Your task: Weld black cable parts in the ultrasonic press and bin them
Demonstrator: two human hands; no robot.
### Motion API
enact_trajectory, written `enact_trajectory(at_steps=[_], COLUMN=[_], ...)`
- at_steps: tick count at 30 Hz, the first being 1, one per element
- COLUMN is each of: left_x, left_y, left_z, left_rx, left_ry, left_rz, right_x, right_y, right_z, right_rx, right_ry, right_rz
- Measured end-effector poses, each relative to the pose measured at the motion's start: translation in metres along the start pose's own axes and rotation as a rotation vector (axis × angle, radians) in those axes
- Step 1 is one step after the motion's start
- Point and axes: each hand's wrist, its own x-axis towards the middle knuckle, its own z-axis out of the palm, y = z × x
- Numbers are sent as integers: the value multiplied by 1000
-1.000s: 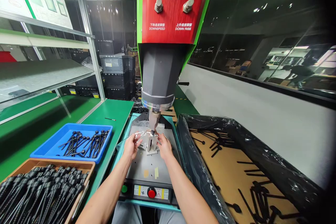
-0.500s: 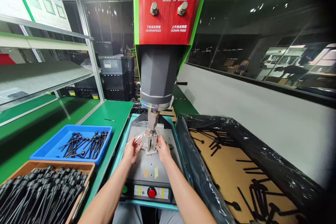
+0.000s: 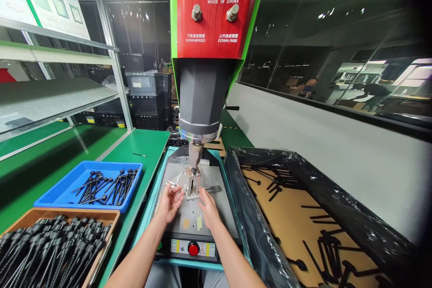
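Observation:
A metal fixture (image 3: 193,185) stands on the grey machine plate (image 3: 182,220), with a small black part (image 3: 193,171) at its top. Directly above is the metal horn (image 3: 195,153) of the red and green press (image 3: 216,18). My left hand (image 3: 171,201) is left of the fixture, palm turned inward, fingers apart and holding nothing. To the right of the fixture my right hand (image 3: 208,206) has its fingers stretched out, close to the fixture; whether they touch it is unclear. Clear plastic film lies around the fixture.
At left, a blue tray (image 3: 43,198) and a brown bin (image 3: 116,218) hold several black strap-like parts. A box lined with black plastic (image 3: 249,216) stands at right with more parts inside. A red button (image 3: 193,248) is on the machine's front. Beyond the window, a person (image 3: 373,92) bends forward.
Both hands have drawn slightly down and back from the top of the fixture. The view has shifted slightly.

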Motion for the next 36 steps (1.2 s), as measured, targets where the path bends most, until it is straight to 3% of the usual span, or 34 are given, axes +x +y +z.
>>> enact_trajectory(at_steps=[3, 5, 7, 11, 13, 15, 19, 24, 32, 36], left_x=[-23, -42, -59, -81, -83, -79, -68, -64, -66, -67], left_y=[-7, -13, -19, -32, -38, -43, -44, -40, -38, -37], left_z=[-17, -39, -67, -127, -150, -164, -176, -180, -183, -183], left_rx=[62, 206, 455, 974, 1122, 1187, 1214, 1206, 1198, 1197], left_ry=[-43, -36, 48, 351, 432, 426, 332, 301, 231, 257], left_rz=[-42, 18, 200, 631, 650, 568, 527, 579, 549, 519], right_x=[-32, -54, -75, -104, -110, -111, -106, -104, -108, -108], right_y=[12, 20, 27, 38, 46, 58, 78, 84, 81, 80], right_z=[-22, -46, -76, -133, -154, -169, -184, -187, -188, -189], right_rx=[-54, -143, -336, -848, -1032, -1099, -1081, -1064, -1041, -1044], right_ry=[-5, -6, 90, 374, 449, 459, 394, 398, 351, 337], right_rz=[101, 59, -64, -394, -456, -378, -228, -234, -272, -256])
